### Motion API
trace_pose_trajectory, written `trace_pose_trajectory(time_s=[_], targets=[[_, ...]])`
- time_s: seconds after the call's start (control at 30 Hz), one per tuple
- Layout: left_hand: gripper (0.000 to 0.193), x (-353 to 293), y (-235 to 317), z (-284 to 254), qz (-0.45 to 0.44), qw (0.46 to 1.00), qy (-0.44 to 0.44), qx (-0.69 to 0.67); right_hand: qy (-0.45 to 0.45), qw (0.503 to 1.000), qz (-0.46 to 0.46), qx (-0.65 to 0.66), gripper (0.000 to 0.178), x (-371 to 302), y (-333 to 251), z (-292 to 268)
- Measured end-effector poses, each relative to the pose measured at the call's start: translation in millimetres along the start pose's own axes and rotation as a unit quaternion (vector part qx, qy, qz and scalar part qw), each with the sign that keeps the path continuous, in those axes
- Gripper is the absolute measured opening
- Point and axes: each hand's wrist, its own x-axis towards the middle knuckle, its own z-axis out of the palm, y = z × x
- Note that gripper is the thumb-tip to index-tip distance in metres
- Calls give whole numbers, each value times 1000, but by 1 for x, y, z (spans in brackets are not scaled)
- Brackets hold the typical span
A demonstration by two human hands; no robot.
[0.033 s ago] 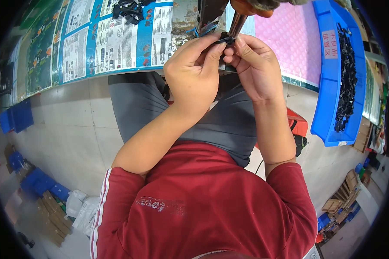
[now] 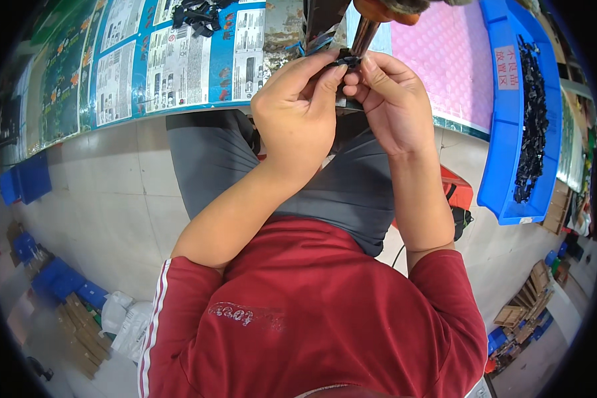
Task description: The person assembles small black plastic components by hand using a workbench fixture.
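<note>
At upper center of the frame, a left hand point(image 2: 297, 113) and a right hand point(image 2: 397, 99) pinch a small black part point(image 2: 349, 61), each grip closed on it at the lower end of a metal rod point(image 2: 364, 36). Likely light, stiff, slightly slick plastic, it seems best held by its outer ends.

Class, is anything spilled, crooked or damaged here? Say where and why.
The white print on the red shirt looks damaged: its right end is smeared and faint. Nothing looks spilled. The black part between the left hand and right hand is too small to judge.
</note>
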Motion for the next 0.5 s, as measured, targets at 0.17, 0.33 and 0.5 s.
trace_pose_trajectory(time_s=[0.17,0.33,0.5], targets=[[23,0,3,1,-11,1000,4,-2,-8,1000,-1,-4,21,0,-2,1],[23,0,5,1,-17,1000,7,-13,-7,1000,-3,1,21,-2,-1,0],[24,0,4,1,-16,1000,3,-9,-19,1000,-13,7,21,-1,-1,0]])
